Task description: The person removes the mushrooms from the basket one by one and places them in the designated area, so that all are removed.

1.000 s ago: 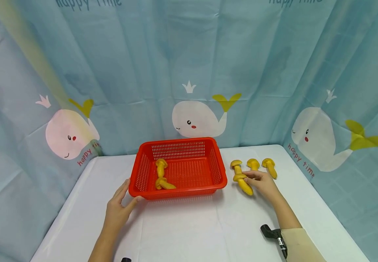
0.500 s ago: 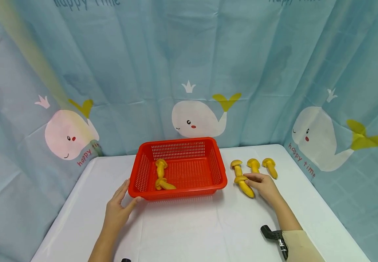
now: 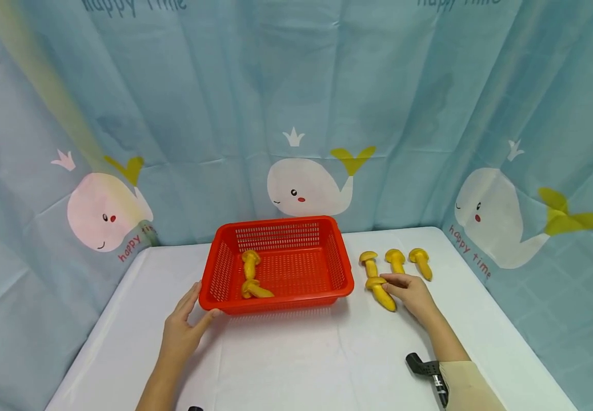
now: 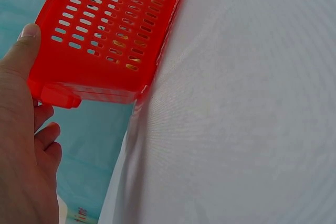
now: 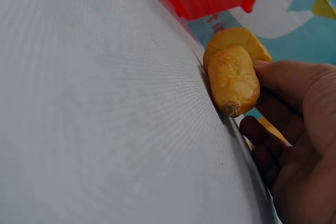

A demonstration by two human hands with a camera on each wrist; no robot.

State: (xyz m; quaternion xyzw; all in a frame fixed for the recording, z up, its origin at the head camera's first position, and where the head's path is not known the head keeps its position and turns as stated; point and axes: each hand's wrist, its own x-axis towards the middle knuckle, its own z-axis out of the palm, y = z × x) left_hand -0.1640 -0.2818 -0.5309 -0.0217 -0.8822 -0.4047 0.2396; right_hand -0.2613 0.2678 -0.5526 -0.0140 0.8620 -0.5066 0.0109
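Observation:
A red plastic basket (image 3: 276, 305) with slotted walls stands on the white table, two yellow mushrooms (image 3: 249, 267) lying at its left side. At the basket's left front corner my left hand (image 3: 180, 331) holds on, thumb at the front and fingers along the side. The left wrist view shows that thumb on the rim. Right of the basket, my right hand (image 3: 412, 294) pinches a yellow mushroom (image 3: 383, 297) near its cap. In the right wrist view the stem end of this mushroom (image 5: 234, 85) faces the camera, low over the table.
Just behind the pinched mushroom lies another mushroom (image 3: 371, 265), with a second one (image 3: 396, 261) and a third (image 3: 421, 264) in a row to its right. A blue whale-print curtain (image 3: 214, 188) encloses the table's back and sides.
My right hand and the pinched mushroom have shifted slightly toward me, away from the row behind. My left hand stays at the basket corner.

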